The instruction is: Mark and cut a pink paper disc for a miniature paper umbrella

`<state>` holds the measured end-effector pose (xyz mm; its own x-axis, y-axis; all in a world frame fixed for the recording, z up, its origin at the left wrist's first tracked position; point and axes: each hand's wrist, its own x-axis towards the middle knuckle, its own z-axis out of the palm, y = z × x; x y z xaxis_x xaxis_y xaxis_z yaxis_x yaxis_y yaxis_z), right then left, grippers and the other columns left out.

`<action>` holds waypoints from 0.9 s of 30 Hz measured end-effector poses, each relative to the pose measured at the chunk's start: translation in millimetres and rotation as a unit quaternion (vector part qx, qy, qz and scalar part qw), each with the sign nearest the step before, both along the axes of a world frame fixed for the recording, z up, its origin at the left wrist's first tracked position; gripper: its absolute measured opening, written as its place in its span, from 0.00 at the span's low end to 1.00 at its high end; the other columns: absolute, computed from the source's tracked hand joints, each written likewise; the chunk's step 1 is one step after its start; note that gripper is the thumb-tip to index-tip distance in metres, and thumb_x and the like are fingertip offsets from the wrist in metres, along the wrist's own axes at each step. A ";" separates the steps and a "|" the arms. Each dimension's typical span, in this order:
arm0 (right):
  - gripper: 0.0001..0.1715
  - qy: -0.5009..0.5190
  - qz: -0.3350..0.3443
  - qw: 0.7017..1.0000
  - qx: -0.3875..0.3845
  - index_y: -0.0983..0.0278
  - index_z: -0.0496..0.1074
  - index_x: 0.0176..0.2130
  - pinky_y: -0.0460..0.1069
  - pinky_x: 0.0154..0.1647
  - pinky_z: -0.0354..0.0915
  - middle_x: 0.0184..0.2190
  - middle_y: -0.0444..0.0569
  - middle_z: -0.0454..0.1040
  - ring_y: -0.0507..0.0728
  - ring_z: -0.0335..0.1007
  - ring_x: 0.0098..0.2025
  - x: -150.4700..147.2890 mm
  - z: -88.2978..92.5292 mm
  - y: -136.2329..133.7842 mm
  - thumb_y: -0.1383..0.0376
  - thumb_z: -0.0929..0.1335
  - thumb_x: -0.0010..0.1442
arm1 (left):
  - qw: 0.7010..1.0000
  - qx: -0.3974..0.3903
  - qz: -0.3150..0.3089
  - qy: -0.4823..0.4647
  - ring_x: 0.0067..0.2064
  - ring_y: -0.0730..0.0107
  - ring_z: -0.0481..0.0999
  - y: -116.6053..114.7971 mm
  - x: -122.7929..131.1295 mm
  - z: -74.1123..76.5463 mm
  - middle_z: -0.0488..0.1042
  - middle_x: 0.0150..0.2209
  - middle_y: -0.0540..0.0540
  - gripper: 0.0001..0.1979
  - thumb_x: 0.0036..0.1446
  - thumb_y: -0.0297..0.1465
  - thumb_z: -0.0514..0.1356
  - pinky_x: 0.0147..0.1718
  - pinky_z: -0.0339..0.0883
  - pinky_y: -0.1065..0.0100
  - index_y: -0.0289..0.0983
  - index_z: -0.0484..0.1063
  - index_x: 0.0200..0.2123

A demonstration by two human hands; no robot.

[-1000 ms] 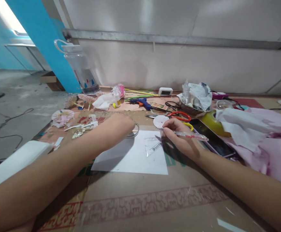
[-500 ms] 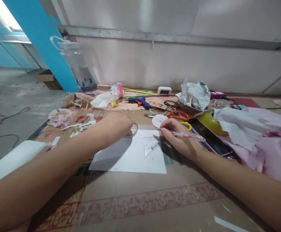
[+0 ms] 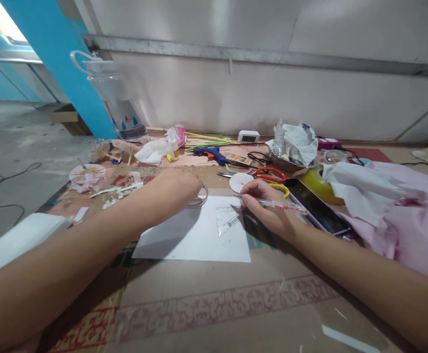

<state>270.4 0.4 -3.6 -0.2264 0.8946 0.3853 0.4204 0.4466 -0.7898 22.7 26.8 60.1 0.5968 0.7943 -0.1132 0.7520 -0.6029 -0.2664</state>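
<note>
My left hand (image 3: 184,187) is curled down over the top edge of a white paper sheet (image 3: 195,245). Its fingertips are hidden behind the back of the hand. A thin greyish ring (image 3: 205,196) sticks out at its right side; whether the fingers grip it is unclear. Pinched in my right hand (image 3: 261,196) is a clear-barrelled pen (image 3: 283,205) with red print, its tip pointing left above the sheet's right edge. Just behind these fingers is a round white paper disc (image 3: 240,182). A clear set square (image 3: 228,221) lies on the sheet.
Scissors with red handles (image 3: 268,173), a yellow handle (image 3: 280,190), a phone (image 3: 314,206) and yellow tape roll (image 3: 322,185) lie near my right hand. Behind are a blue glue gun (image 3: 212,155) and a bowl (image 3: 290,164). A water bottle (image 3: 116,100) stands back left.
The whole view has shifted slightly, so things appear a little further left. Both hands keep nearly the same pose and place over the sheet.
</note>
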 end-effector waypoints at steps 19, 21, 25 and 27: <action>0.06 -0.109 0.057 0.985 0.117 0.62 0.77 0.38 0.50 0.43 0.67 0.34 0.48 0.79 0.57 0.75 0.38 1.3 -6.6 6.0 0.63 0.69 0.67 | 0.959 0.114 -0.115 -0.232 0.32 0.61 0.80 -20.8 32.9 -63.6 0.80 0.32 0.43 0.15 0.73 0.33 0.49 0.29 0.64 0.66 0.35 0.74 0.43; 0.08 -0.124 0.063 0.985 0.107 0.61 0.77 0.37 0.51 0.42 0.66 0.34 0.48 0.79 0.57 0.74 0.38 2.6 -8.4 7.7 0.61 0.69 0.68 | 0.958 0.107 -0.115 -0.241 0.33 0.61 0.81 -20.9 33.3 -66.9 0.80 0.32 0.43 0.15 0.74 0.34 0.48 0.29 0.64 0.66 0.35 0.74 0.44; 0.10 -0.150 0.067 0.982 0.092 0.61 0.77 0.36 0.52 0.42 0.65 0.33 0.49 0.78 0.57 0.72 0.37 4.8 -12.0 11.8 0.60 0.69 0.68 | 0.970 0.064 -0.099 -0.214 0.32 0.62 0.80 -19.5 34.8 -65.9 0.79 0.30 0.44 0.16 0.73 0.34 0.48 0.29 0.64 0.66 0.34 0.73 0.44; 0.08 -0.159 0.057 0.982 0.088 0.62 0.76 0.35 0.51 0.41 0.64 0.32 0.48 0.77 0.57 0.71 0.36 5.6 -13.5 13.2 0.62 0.69 0.67 | 0.976 0.049 -0.092 -0.193 0.34 0.60 0.80 -22.1 35.8 -58.9 0.79 0.32 0.43 0.14 0.73 0.33 0.48 0.30 0.66 0.65 0.34 0.73 0.45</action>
<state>276.0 13.6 -17.1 -0.4547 0.7828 0.4248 0.5727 0.6223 -0.5337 58.6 4.7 1.2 0.7129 0.6662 0.2190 0.6897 -0.7225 -0.0475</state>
